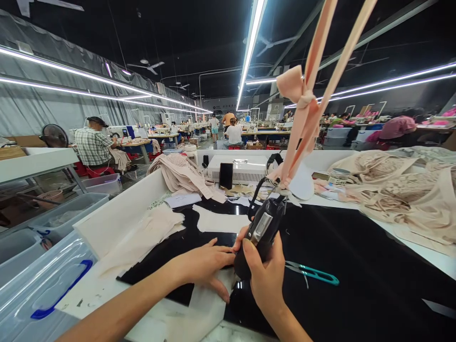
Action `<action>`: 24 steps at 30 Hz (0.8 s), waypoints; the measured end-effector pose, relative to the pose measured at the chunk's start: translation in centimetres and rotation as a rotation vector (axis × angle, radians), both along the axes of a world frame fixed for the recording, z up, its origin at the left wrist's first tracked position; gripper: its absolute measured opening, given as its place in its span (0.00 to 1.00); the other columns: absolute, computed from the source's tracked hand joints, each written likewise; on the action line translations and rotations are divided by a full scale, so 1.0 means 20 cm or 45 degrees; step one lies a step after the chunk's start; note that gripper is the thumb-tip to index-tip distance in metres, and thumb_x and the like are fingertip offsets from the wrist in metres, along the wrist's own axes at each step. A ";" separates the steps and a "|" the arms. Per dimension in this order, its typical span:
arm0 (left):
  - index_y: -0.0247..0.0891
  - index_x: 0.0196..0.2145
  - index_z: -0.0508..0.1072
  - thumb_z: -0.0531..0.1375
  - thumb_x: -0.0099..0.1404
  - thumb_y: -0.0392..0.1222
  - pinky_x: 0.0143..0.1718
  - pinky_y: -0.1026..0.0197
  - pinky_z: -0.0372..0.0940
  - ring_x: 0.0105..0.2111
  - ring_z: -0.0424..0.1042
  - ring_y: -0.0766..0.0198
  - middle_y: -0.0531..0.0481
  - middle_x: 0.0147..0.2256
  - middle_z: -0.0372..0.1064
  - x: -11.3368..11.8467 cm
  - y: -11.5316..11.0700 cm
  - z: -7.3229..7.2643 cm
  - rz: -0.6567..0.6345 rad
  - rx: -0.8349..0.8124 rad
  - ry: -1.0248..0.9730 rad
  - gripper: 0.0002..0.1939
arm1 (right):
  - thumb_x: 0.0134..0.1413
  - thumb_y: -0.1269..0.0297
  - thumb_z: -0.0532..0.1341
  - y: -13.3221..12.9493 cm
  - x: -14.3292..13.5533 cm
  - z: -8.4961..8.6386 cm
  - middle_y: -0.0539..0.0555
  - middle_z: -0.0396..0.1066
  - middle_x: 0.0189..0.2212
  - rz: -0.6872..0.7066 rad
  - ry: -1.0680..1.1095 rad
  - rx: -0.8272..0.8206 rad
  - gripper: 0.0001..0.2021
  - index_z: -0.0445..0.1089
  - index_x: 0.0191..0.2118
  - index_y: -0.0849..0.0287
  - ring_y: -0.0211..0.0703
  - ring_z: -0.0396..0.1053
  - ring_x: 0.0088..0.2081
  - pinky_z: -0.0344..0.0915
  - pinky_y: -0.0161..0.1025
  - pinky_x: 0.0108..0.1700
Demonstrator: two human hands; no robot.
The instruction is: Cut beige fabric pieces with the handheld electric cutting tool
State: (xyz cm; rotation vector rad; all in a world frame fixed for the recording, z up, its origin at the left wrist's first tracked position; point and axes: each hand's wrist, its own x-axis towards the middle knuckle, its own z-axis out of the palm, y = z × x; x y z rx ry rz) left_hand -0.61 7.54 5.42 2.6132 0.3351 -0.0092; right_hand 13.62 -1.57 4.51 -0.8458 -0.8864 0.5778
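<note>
My right hand [265,266] is wrapped round a black hand-held tool [262,232] with a silver plate on its body and a dark cord. Knotted pink fabric strips [304,102] run up from the tool's top end. Its lower end is close over a pale fabric piece [206,304] on the black work surface [338,247]. On that fabric lies my left hand [208,263], fingers stretched out and thumb apart, right beside the tool. Whether the tool touches the fabric is hidden. Turquoise thread snips [315,274] lie just right of my right hand.
Another cut piece [223,221] lies beyond my hands, and pale fabric pieces [153,230] are piled on the left. Beige garments [409,190] heap up at the right. A phone [226,175] leans on a white box [238,166]. People sit at machines farther off.
</note>
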 end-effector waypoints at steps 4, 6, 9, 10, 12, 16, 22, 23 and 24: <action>0.50 0.64 0.66 0.74 0.60 0.46 0.66 0.21 0.37 0.67 0.59 0.40 0.45 0.67 0.61 0.00 -0.01 0.01 -0.002 0.012 -0.010 0.38 | 0.56 0.56 0.69 0.00 -0.01 -0.01 0.48 0.76 0.35 0.007 0.027 -0.020 0.15 0.68 0.46 0.50 0.45 0.78 0.35 0.75 0.45 0.41; 0.51 0.64 0.66 0.74 0.60 0.47 0.66 0.22 0.38 0.67 0.59 0.41 0.45 0.66 0.62 0.00 -0.01 0.01 0.000 0.014 -0.010 0.38 | 0.56 0.56 0.69 -0.01 -0.01 -0.01 0.48 0.77 0.35 0.009 0.032 -0.037 0.15 0.68 0.47 0.51 0.45 0.78 0.35 0.75 0.45 0.42; 0.50 0.64 0.66 0.74 0.61 0.48 0.66 0.23 0.39 0.66 0.61 0.43 0.45 0.64 0.64 0.00 -0.01 0.00 0.005 0.015 -0.003 0.37 | 0.56 0.56 0.68 -0.01 -0.02 -0.01 0.49 0.78 0.36 0.019 0.015 -0.034 0.16 0.68 0.49 0.51 0.45 0.78 0.35 0.75 0.46 0.42; 0.50 0.64 0.65 0.73 0.61 0.49 0.66 0.23 0.40 0.65 0.62 0.43 0.44 0.64 0.65 -0.01 0.00 0.00 0.005 0.017 0.000 0.37 | 0.56 0.56 0.68 -0.02 -0.02 -0.01 0.50 0.78 0.36 0.016 0.011 -0.028 0.17 0.68 0.49 0.51 0.46 0.78 0.35 0.75 0.46 0.42; 0.49 0.65 0.64 0.73 0.61 0.49 0.66 0.22 0.40 0.65 0.62 0.43 0.43 0.65 0.64 -0.01 0.00 -0.01 0.001 0.023 -0.001 0.38 | 0.56 0.57 0.68 -0.02 -0.02 -0.01 0.51 0.78 0.37 0.001 0.003 -0.020 0.16 0.69 0.48 0.51 0.46 0.79 0.37 0.76 0.46 0.42; 0.48 0.62 0.67 0.74 0.59 0.49 0.66 0.22 0.36 0.66 0.61 0.42 0.43 0.65 0.63 0.00 0.01 -0.03 0.001 0.022 -0.024 0.36 | 0.58 0.57 0.68 -0.01 -0.01 -0.04 0.51 0.78 0.38 -0.010 -0.032 -0.048 0.14 0.69 0.48 0.52 0.47 0.79 0.38 0.76 0.47 0.44; 0.46 0.59 0.69 0.76 0.57 0.48 0.68 0.27 0.43 0.63 0.64 0.43 0.43 0.60 0.68 -0.01 -0.02 -0.03 0.018 0.099 -0.109 0.35 | 0.56 0.53 0.69 0.00 0.01 -0.06 0.51 0.78 0.36 -0.024 -0.022 -0.103 0.21 0.68 0.52 0.51 0.49 0.79 0.38 0.75 0.44 0.40; 0.46 0.58 0.70 0.76 0.58 0.48 0.67 0.31 0.48 0.62 0.65 0.45 0.43 0.59 0.68 -0.02 -0.05 -0.03 0.041 0.146 -0.140 0.33 | 0.56 0.52 0.69 -0.01 0.01 -0.04 0.51 0.78 0.36 -0.035 -0.026 -0.108 0.20 0.68 0.51 0.52 0.48 0.78 0.37 0.75 0.43 0.39; 0.45 0.56 0.71 0.75 0.59 0.47 0.66 0.35 0.53 0.61 0.67 0.46 0.44 0.58 0.69 -0.03 -0.07 -0.02 0.083 0.202 -0.168 0.30 | 0.56 0.52 0.70 -0.02 0.01 -0.03 0.51 0.78 0.35 -0.044 -0.025 -0.110 0.19 0.68 0.49 0.52 0.47 0.78 0.36 0.74 0.42 0.39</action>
